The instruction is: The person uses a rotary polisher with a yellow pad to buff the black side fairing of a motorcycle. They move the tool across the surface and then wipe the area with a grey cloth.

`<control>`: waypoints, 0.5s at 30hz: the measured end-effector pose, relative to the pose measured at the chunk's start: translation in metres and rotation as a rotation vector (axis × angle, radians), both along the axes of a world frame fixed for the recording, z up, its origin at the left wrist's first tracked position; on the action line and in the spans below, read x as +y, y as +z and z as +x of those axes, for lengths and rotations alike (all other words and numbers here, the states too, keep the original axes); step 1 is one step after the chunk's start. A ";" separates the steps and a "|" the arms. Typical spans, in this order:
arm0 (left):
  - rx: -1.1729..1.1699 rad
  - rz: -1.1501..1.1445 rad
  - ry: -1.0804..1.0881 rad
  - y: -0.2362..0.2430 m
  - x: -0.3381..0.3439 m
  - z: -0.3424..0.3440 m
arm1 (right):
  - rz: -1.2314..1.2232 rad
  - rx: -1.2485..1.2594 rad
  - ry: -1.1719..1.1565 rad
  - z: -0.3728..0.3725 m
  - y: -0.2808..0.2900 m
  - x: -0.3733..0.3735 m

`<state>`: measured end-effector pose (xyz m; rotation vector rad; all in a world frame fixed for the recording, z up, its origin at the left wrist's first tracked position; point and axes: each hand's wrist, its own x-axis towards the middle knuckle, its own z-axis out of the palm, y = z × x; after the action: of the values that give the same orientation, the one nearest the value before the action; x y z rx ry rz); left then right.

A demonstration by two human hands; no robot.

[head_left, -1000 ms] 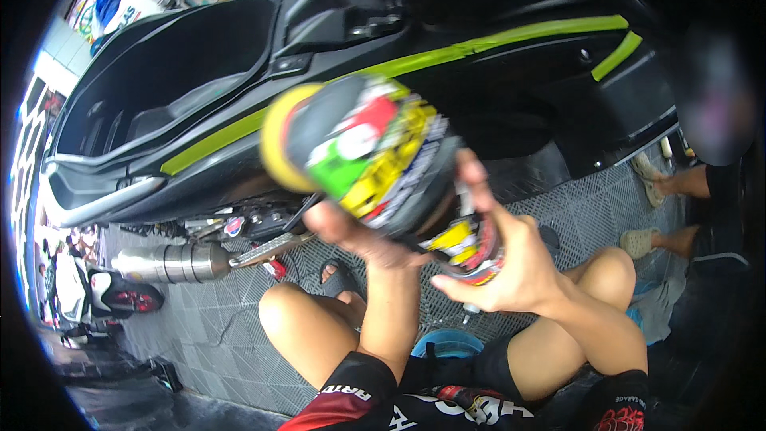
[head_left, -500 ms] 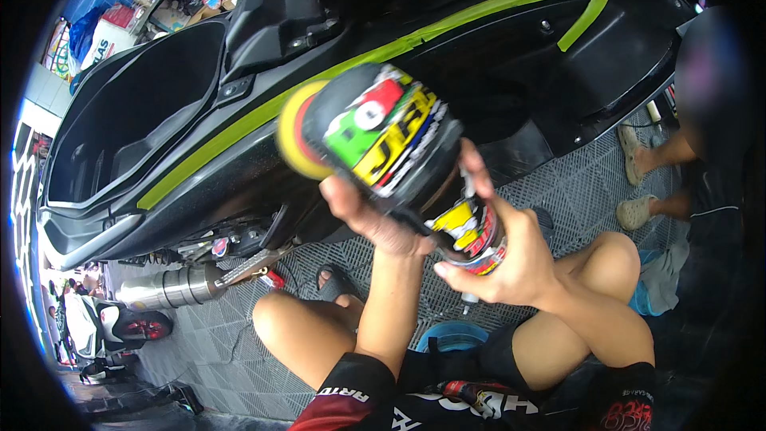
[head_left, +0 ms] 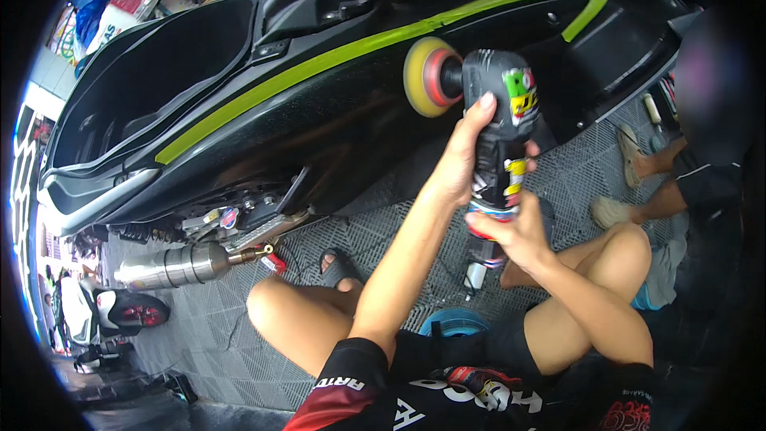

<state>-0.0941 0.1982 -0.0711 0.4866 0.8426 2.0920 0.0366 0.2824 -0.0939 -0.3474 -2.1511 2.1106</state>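
Observation:
A black polisher point(head_left: 500, 116) covered in bright stickers stands almost upright in front of me, gripped by both hands. Its round yellow foam pad point(head_left: 416, 80) on a red backing faces left, edge toward the black scooter side panel point(head_left: 319, 140); whether pad and panel touch, I cannot tell. My left hand point(head_left: 467, 152) wraps the upper body below the head, thumb up along it. Lower down, my right hand point(head_left: 520, 233) closes round the handle's end. Yellow-green masking tape point(head_left: 319, 68) runs along the panel's upper edge, with a short separate strip point(head_left: 585, 17) at right.
A metal exhaust can point(head_left: 171, 267) juts out at lower left. Between my bent legs sits a blue bucket point(head_left: 453, 322) on grey floor grating point(head_left: 231, 351). Another person's feet point(head_left: 630, 183) in clogs are at right, beside a grey-blue cloth point(head_left: 662, 275). A parked motorbike point(head_left: 108, 311) stands far left.
Both hands have carried the polisher right, turning it from a tilt to nearly upright. Its pad has moved right and up along the panel. My view has shifted slightly.

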 end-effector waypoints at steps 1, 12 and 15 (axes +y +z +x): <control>0.063 -0.061 0.005 -0.006 -0.006 -0.001 | -0.027 -0.024 0.014 -0.003 -0.012 -0.007; 0.169 -0.219 0.135 -0.059 -0.154 0.007 | -0.295 0.137 -0.007 -0.021 -0.085 -0.160; 0.104 -0.183 0.126 -0.086 -0.204 0.017 | -0.292 0.197 0.000 -0.009 -0.090 -0.192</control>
<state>-0.0766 -0.0054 -0.1575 0.4561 1.1401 2.0919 0.0277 0.0908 -0.1835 -0.1546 -1.7405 2.3511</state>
